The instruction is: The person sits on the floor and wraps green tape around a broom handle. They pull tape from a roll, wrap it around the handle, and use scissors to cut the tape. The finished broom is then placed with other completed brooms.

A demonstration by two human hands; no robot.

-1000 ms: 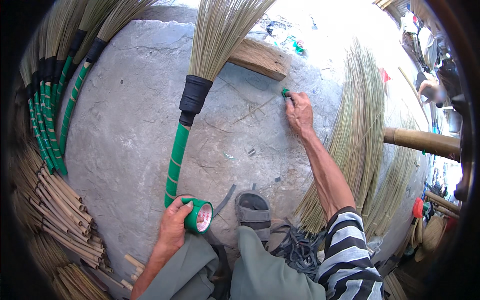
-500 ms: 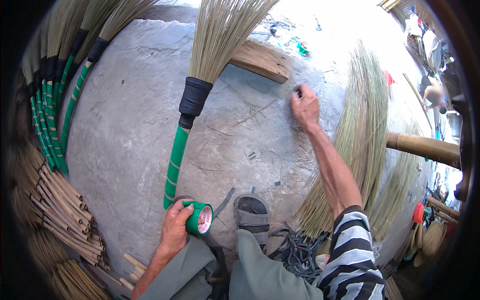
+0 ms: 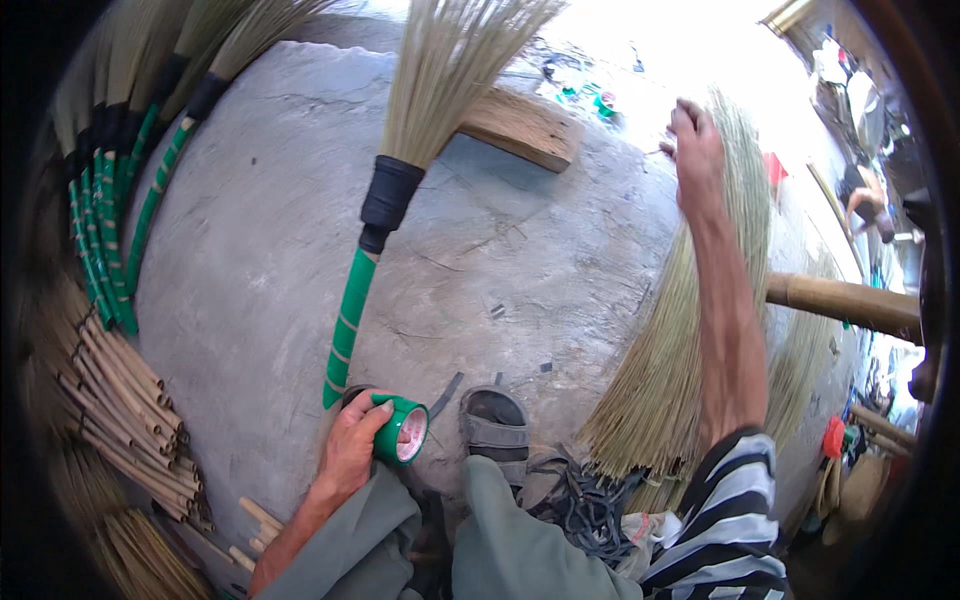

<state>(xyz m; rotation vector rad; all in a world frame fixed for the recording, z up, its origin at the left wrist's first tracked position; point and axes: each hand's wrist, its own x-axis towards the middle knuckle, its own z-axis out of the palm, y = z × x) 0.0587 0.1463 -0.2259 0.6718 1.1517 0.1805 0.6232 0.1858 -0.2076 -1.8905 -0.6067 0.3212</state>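
Observation:
My left hand (image 3: pixel 352 440) is closed around a roll of green tape (image 3: pixel 402 430), fingertips inside its ring. Just beyond that hand lies the lower end of a broom (image 3: pixel 390 190), its handle spiralled in green tape, its neck bound in black and its straw head fanning away from me. Whether tape runs from the roll to the handle cannot be made out. My right hand (image 3: pixel 697 150) is raised at the far right, over the top of a long straw bundle (image 3: pixel 690 340). Its fingers are curled together; what they hold, if anything, is too small to name.
Finished brooms (image 3: pixel 165 170) lean at the far left, above a stack of bare sticks (image 3: pixel 130 410). A wooden block (image 3: pixel 525 130) lies by the broom head. Black strips (image 3: pixel 590 500) are heaped beside my sandal (image 3: pixel 495 425). A bamboo pole (image 3: pixel 845 305) juts in; another person (image 3: pixel 868 195) is beyond.
My right hand has swung up and to the right, from beside the wooden block to over the straw bundle. My left hand keeps the tape roll almost in place.

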